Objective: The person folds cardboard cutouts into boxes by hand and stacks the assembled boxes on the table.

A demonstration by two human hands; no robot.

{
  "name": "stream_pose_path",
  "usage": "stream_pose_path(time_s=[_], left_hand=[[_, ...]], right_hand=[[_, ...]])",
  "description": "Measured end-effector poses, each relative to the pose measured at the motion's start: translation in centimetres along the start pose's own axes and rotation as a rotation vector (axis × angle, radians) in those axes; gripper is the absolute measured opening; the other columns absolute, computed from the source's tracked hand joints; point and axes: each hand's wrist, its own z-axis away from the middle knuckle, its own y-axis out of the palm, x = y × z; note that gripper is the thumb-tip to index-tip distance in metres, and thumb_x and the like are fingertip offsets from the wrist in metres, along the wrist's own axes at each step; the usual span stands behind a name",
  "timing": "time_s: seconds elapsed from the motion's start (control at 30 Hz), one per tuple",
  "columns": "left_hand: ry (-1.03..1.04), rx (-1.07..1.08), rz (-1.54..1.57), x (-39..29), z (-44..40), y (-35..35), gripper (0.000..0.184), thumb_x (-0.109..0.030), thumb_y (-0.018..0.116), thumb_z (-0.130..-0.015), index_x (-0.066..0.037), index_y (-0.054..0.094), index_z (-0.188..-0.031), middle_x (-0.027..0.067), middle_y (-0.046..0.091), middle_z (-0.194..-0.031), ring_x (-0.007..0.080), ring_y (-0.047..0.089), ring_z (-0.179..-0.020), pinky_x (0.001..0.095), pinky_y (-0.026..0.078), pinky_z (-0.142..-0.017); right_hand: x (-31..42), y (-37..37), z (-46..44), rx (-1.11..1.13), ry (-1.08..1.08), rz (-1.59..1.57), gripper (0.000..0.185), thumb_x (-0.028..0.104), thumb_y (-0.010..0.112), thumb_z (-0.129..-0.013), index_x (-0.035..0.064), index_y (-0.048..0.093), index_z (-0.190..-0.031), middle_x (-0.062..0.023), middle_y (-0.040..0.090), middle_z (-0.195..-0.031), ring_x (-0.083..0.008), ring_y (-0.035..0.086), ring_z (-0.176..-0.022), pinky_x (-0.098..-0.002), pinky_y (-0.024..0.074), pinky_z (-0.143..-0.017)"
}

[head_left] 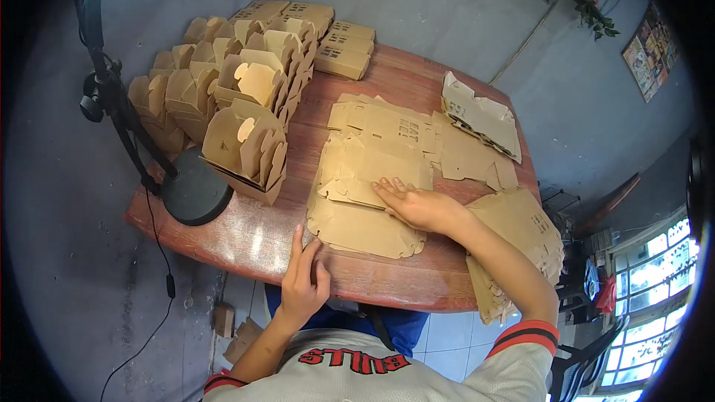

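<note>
Unfolded brown cardboard box blanks point(369, 160) lie flat at the middle of the table, with cut tabs and printed letters on one panel. My right hand point(417, 207) rests on a folded-over flap of the top blank, palm down with its fingers stretched out. At the table's front edge, just left of the blanks' lower corner, my left hand point(304, 283) is open and holds nothing, its fingers pointing up. Under my right forearm, another pile of flat blanks point(521, 231) hangs partly over the edge.
Several open-topped folded boxes point(249, 145) stand at the left, with closed boxes point(346, 48) behind them. A black lamp stand point(195, 190) sits at the left edge. At the far right lies a partly bent cardboard piece point(480, 112) on flat cardboard.
</note>
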Motion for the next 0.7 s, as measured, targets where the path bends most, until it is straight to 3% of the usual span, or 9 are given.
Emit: stream_pose_path(time_s=[0.13,0.23,0.33,0.4,0.47,0.57,0.67,0.7], left_hand=[[-0.008,-0.016,0.017,0.0,0.1,0.2,0.034,0.007,0.054,-0.081,0.011,0.054,-0.116,0.0409,0.042,-0.133,0.0500,0.049,-0.121,0.0415,0.046,-0.097],[-0.028,-0.017,0.018,0.0,0.1,0.2,0.034,0.007,0.054,-0.081,0.011,0.054,-0.115,0.0404,0.042,-0.134,0.0495,0.050,-0.121,0.0409,0.047,-0.096],[-0.018,-0.016,0.028,0.3,0.1,0.1,0.035,0.007,0.054,-0.081,0.010,0.054,-0.115,0.0393,0.043,-0.134,0.0477,0.054,-0.117,0.0400,0.049,-0.094],[-0.087,-0.033,0.139,-0.4,-0.3,-0.1,0.034,0.008,0.053,-0.080,0.010,0.054,-0.115,0.0386,0.043,-0.134,0.0458,0.057,-0.115,0.0396,0.050,-0.093],[-0.038,-0.038,0.164,-1.4,-1.1,-0.6,0.035,0.008,0.053,-0.080,0.010,0.054,-0.115,0.0381,0.044,-0.134,0.0438,0.059,-0.112,0.0391,0.051,-0.092],[0.165,-0.040,0.116,-3.0,-3.2,-1.3,0.037,0.009,0.057,-0.078,0.008,0.055,-0.116,0.0350,0.049,-0.131,0.0411,0.062,-0.109,0.0401,0.051,-0.091],[0.371,0.002,0.077,-5.0,-6.7,-1.7,0.040,0.008,0.060,-0.077,0.005,0.056,-0.117,0.0302,0.053,-0.128,0.0412,0.060,-0.110,0.0424,0.049,-0.093],[0.411,-0.006,0.089,-5.9,-7.9,-1.4,0.042,0.005,0.066,-0.077,0.002,0.056,-0.118,0.0245,0.056,-0.126,0.0402,0.057,-0.115,0.0438,0.047,-0.096]], right_hand=[[0.2,-1.1,0.4,-0.028,-0.003,-0.014,0.056,0.006,0.046,-0.088,-0.0020,0.033,-0.142,-0.0250,0.055,-0.130,-0.0349,0.064,-0.107,-0.0384,0.0569,-0.083],[0.5,-3.3,0.3,-0.102,0.083,0.026,0.054,0.002,0.049,-0.085,-0.0022,0.041,-0.138,-0.0216,0.059,-0.125,-0.0286,0.070,-0.090,-0.0340,0.0596,-0.071],[-2.5,-4.8,0.7,-0.469,0.095,0.256,0.051,0.000,0.053,-0.082,-0.0020,0.047,-0.133,-0.0174,0.063,-0.120,-0.0243,0.070,-0.074,-0.0302,0.0588,-0.060],[-4.8,-7.5,1.3,-0.648,0.191,0.433,0.050,-0.001,0.057,-0.080,-0.0031,0.050,-0.130,-0.0163,0.064,-0.119,-0.0241,0.070,-0.070,-0.0298,0.0586,-0.059],[-5.6,-11.4,2.1,-0.889,0.231,0.429,0.045,-0.001,0.060,-0.080,-0.0007,0.057,-0.124,-0.0173,0.068,-0.101,-0.0249,0.067,-0.063,-0.0321,0.0555,-0.055],[-4.7,-16.1,4.1,-1.024,0.608,0.171,0.038,0.000,0.060,-0.080,0.0030,0.064,-0.118,-0.0170,0.067,-0.080,-0.0160,0.065,-0.059,-0.0321,0.0514,-0.055],[-4.6,-17.8,5.8,-1.262,0.704,-0.151,0.037,0.000,0.059,-0.079,0.0078,0.067,-0.115,-0.0164,0.063,-0.068,-0.0068,0.061,-0.060,-0.0323,0.0488,-0.058],[-4.0,-18.2,6.5,-1.219,0.755,-0.224,0.041,-0.001,0.057,-0.079,0.0029,0.064,-0.120,-0.0138,0.066,-0.070,-0.0028,0.055,-0.063,-0.0278,0.0479,-0.062]])
